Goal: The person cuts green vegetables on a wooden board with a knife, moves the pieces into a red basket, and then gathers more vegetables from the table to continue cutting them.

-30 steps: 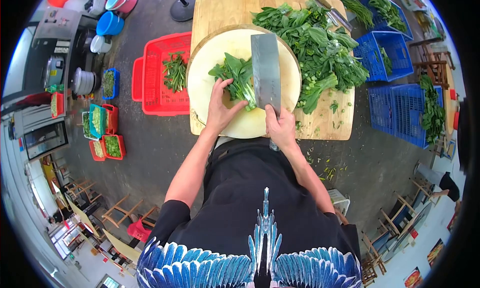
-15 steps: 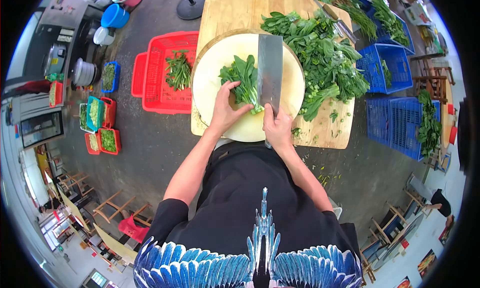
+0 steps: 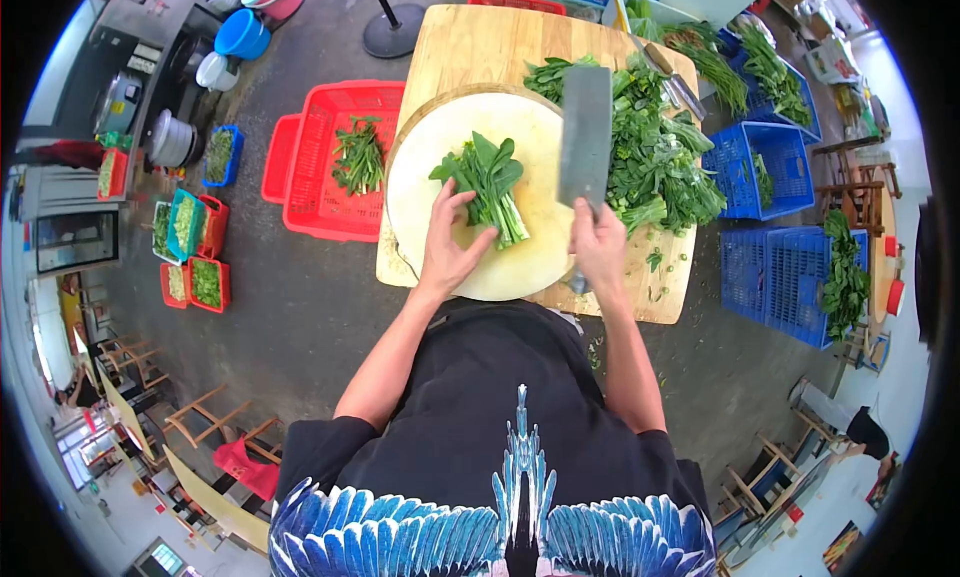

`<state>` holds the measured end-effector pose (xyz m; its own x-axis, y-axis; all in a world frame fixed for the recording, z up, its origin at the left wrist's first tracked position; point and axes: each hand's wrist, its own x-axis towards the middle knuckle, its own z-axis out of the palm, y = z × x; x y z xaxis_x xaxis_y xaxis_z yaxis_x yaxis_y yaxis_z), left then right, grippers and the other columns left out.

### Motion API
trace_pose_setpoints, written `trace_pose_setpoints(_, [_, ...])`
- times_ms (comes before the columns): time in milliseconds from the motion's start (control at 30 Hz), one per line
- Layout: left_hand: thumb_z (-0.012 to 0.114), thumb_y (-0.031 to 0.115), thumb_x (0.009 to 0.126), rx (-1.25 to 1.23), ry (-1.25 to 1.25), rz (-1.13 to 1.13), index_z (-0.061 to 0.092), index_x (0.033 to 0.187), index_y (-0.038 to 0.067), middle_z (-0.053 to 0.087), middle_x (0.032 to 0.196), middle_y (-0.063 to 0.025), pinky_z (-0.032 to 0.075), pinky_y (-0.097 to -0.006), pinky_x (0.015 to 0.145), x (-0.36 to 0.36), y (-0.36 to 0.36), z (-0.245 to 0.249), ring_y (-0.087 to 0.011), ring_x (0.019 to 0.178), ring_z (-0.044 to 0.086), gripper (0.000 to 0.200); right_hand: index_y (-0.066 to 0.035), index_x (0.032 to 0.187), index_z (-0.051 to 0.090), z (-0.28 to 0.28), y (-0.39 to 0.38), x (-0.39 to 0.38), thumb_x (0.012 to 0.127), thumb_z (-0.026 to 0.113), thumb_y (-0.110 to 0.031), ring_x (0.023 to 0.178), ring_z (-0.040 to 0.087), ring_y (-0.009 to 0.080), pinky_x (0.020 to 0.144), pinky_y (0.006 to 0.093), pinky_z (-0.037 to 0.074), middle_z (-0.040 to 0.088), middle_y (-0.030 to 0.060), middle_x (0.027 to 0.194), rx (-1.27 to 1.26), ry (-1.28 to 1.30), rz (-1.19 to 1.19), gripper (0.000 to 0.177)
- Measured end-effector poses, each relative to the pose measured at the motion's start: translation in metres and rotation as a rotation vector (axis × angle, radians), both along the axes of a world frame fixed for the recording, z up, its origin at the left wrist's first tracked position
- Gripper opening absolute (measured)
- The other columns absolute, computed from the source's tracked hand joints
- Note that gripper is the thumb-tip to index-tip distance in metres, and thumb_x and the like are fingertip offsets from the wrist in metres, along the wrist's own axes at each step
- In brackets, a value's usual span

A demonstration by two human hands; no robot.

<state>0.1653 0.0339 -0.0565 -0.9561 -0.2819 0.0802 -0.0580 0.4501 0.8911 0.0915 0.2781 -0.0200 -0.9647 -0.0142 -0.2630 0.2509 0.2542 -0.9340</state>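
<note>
1. Greens bunch [image 3: 487,182] lay near the middle of the round chopping board [image 3: 440,137]. Its leaves pointed away from the person and slightly left, with the trimmed stem ends toward the person and right.
2. Left hand [image 3: 447,249] cupped the bunch from the near-left side. The fingers [image 3: 452,199] lay along the stems and the thumb sat by the stem ends, a light grasp.
3. Right hand [image 3: 600,245] was clenched on the handle of the cleaver [image 3: 585,132].
4. The blade stood off to the bunch's right, above the board's right edge. Bare board showed between them, so the left hand was much the nearer.
5. Board sat on a wooden table [image 3: 470,47], with a heap of uncut greens [image 3: 665,147] just right of the blade.
6. On the concrete floor, a red crate [image 3: 300,177] stood to the left and blue crates [image 3: 765,142] to the right.
</note>
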Motion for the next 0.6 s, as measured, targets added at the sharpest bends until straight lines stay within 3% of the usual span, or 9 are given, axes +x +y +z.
trace_pose_setpoints(100, [0.097,0.027,0.086,0.048,-0.061,0.170,0.059,0.139,0.004,0.053,0.151,-0.0205,0.059,-0.0424,0.099,0.006,0.023,0.007,-0.0297,0.134,0.061,0.069,-0.003,0.127,0.074,-0.011,0.028,-0.015,0.112,0.062,-0.023,0.061,0.072,0.0331,0.059,0.0444,0.057,0.077,0.0162,0.081,0.697,0.427,0.111,0.028])
trace_pose_setpoints(200, [0.096,0.030,0.086,-0.035,-0.138,0.177,0.061,0.132,0.002,0.058,0.137,-0.0176,0.061,-0.0397,0.091,0.004,0.029,0.007,-0.0261,0.119,0.067,0.063,-0.006,0.144,0.068,-0.008,0.021,-0.015,0.107,0.064,-0.023,0.073,0.075,0.0434,0.067,0.0522,0.060,0.079,0.0230,0.097,0.874,0.504,0.218,0.041])
trace_pose_setpoints(267, [0.096,0.034,0.086,-0.050,-0.217,0.105,0.062,0.129,0.002,0.061,0.126,-0.0154,0.061,-0.0396,0.088,0.000,0.030,0.010,-0.0262,0.106,0.071,0.063,-0.007,0.147,0.065,-0.033,0.014,-0.017,0.103,0.068,-0.024,0.080,0.077,0.0406,0.072,0.0513,0.062,0.079,0.0210,0.102,0.904,0.485,0.265,0.047])
trace_pose_setpoints(367, [0.094,0.031,0.089,0.073,-0.210,0.130,0.067,0.123,0.001,0.063,0.122,-0.0125,0.061,-0.0373,0.085,0.001,0.028,0.000,-0.0214,0.093,0.073,0.052,-0.007,0.149,0.063,-0.041,-0.003,-0.020,0.100,0.074,-0.027,0.087,0.078,0.0392,0.074,0.0493,0.062,0.077,0.0188,0.104,0.887,0.500,0.320,0.053])
trace_pose_setpoints(467, [0.089,0.024,0.094,0.398,-0.258,0.176,0.070,0.118,0.000,0.066,0.123,-0.0129,0.061,-0.0348,0.084,0.007,0.022,-0.043,-0.0181,0.092,0.073,0.039,-0.006,0.149,0.060,-0.051,-0.019,-0.024,0.097,0.078,-0.028,0.097,0.077,0.0371,0.080,0.0472,0.062,0.077,0.0181,0.111,0.877,0.554,0.333,0.060])
trace_pose_setpoints(500, [0.088,0.022,0.095,0.419,-0.264,0.167,0.071,0.117,0.000,0.067,0.124,-0.0130,0.061,-0.0341,0.084,0.008,0.020,-0.046,-0.0173,0.092,0.073,0.036,-0.006,0.150,0.059,-0.052,-0.025,-0.027,0.097,0.079,-0.028,0.105,0.073,0.0360,0.086,0.0475,0.060,0.076,0.0162,0.113,0.862,0.572,0.335,0.061])
trace_pose_setpoints(600, [0.085,0.019,0.099,0.400,-0.233,0.160,0.072,0.118,0.000,0.071,0.124,-0.0125,0.061,-0.0324,0.084,0.018,0.019,-0.048,-0.0153,0.092,0.073,0.030,-0.005,0.146,0.063,-0.051,-0.029,-0.031,0.097,0.078,-0.024,0.109,0.069,0.0359,0.093,0.0482,0.057,0.074,0.0151,0.115,0.856,0.602,0.350,0.055])
